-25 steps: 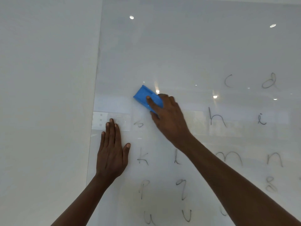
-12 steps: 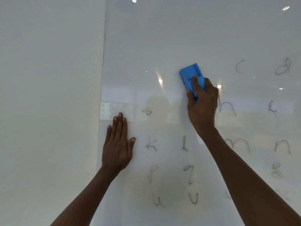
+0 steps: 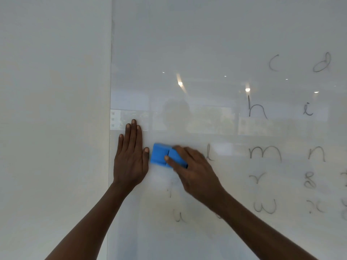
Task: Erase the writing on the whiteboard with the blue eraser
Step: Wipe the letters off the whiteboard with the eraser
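Two hands are on the whiteboard point(image 3: 206, 44). We find the left hand point(image 3: 131, 156) flat, fingers released, bracing near the board's left edge. The right hand point(image 3: 193, 173) grasps the eraser point(image 3: 161, 155) just beside the left thumb. We judge it light and rigid-backed; hold by its long sides. Letters point(image 3: 264, 152) remain at right.

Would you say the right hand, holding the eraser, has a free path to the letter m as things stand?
Probably yes. The right hand holds the blue eraser on the whiteboard, and the stretch across to the letter m is bare apart from an l.
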A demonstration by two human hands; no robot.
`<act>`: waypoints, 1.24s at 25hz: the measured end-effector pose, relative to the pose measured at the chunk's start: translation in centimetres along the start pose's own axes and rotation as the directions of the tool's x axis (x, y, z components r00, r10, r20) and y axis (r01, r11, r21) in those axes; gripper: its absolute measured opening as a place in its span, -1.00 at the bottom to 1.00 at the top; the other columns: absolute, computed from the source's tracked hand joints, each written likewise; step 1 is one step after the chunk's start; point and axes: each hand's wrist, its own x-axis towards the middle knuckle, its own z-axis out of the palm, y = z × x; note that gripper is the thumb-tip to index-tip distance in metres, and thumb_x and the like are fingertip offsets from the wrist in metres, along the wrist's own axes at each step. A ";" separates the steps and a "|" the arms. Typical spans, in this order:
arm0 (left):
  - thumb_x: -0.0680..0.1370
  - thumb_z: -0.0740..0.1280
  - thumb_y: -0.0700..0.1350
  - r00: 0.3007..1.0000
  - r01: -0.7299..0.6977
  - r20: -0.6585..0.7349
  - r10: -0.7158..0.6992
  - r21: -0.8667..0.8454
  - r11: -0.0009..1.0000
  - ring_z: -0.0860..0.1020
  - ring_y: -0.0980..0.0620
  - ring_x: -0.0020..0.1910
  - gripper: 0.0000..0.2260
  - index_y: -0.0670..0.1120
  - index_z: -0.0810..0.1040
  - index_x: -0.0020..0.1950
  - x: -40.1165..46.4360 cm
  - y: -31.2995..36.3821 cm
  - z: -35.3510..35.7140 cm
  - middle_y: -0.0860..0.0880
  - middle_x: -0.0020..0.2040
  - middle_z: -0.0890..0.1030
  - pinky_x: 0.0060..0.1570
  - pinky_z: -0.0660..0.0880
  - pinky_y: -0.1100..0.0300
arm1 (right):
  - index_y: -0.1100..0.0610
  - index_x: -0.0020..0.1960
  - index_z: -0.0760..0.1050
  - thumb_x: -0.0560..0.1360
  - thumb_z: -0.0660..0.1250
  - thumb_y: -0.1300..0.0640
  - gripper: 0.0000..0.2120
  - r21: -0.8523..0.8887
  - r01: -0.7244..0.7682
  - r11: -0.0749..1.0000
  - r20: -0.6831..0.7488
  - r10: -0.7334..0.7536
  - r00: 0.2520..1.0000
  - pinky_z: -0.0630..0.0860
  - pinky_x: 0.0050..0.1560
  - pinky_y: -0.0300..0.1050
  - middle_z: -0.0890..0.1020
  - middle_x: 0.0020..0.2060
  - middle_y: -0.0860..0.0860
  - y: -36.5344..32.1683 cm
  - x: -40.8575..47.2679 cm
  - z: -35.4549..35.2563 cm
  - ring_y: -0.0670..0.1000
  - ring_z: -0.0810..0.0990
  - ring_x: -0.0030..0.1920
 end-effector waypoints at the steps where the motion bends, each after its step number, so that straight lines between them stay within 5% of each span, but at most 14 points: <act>1: 0.68 -0.01 -0.02 1.000 0.000 -0.002 0.000 0.008 1.000 -0.06 -0.09 0.69 -0.41 -0.22 -0.02 0.67 0.0 0.0 0.0 -0.15 0.70 -0.03 0.66 -0.13 0.04 | 0.04 0.41 0.40 0.53 0.32 0.22 -0.54 0.018 0.024 1.000 0.035 -0.024 0.999 0.38 0.32 0.06 0.44 0.38 0.17 -0.5 -1.7 0.2 0.19 0.44 0.30; 6: 0.66 0.01 -0.02 1.000 0.010 -0.016 -0.010 0.026 1.000 -0.05 -0.09 0.69 -0.39 -0.24 -0.02 0.67 0.0 0.2 0.0 -0.16 0.70 -0.01 0.66 -0.10 0.01 | 0.04 0.38 0.42 0.52 0.34 0.20 -0.56 -0.010 0.132 0.991 0.094 -0.130 0.987 0.50 0.23 0.07 0.50 0.33 0.19 0.4 -3.7 -0.6 0.16 0.50 0.27; 15: 0.67 0.02 -0.03 0.999 0.005 -0.033 -0.003 0.045 0.999 -0.07 -0.09 0.69 -0.40 -0.27 0.00 0.66 -0.1 0.2 0.1 -0.18 0.69 0.00 0.66 -0.09 -0.02 | 0.16 0.34 0.50 0.50 0.40 0.20 -0.59 -0.082 -0.205 0.975 -0.190 0.187 0.964 0.55 0.11 0.12 0.52 0.28 0.28 9.2 1.6 -5.9 0.28 0.56 0.07; 21: 0.67 0.02 -0.03 0.999 0.000 -0.034 0.002 0.046 0.999 -0.08 -0.11 0.69 -0.40 -0.27 -0.01 0.66 0.0 0.1 0.3 -0.19 0.69 -0.01 0.66 -0.09 -0.04 | 0.04 0.48 0.32 0.54 0.34 0.12 -0.48 0.067 -0.593 0.802 -0.318 0.581 0.749 0.44 0.15 -0.08 0.46 0.34 0.17 13.4 -2.4 -7.9 0.16 0.45 0.17; 25: 0.67 0.02 -0.04 0.999 -0.001 -0.035 0.003 0.049 0.999 -0.08 -0.11 0.69 -0.40 -0.26 -0.02 0.66 -0.2 0.1 0.4 -0.19 0.69 -0.02 0.66 -0.10 -0.02 | 0.09 0.46 0.34 0.54 0.36 0.14 -0.49 0.180 -0.704 0.687 -0.388 0.707 0.591 0.39 0.08 -0.16 0.51 0.29 0.16 10.4 -3.9 -6.1 0.17 0.46 0.09; 31: 0.69 0.01 -0.02 1.000 0.009 -0.028 -0.008 0.024 1.000 -0.11 -0.08 0.69 -0.40 -0.23 -0.05 0.67 -0.5 0.2 0.3 -0.17 0.69 -0.05 0.66 -0.11 -0.01 | 0.09 0.42 0.40 0.53 0.38 0.18 -0.52 0.203 -0.613 0.763 -0.327 0.643 0.693 0.53 0.12 0.06 0.48 0.32 0.21 1.6 -3.2 -1.4 0.19 0.48 0.13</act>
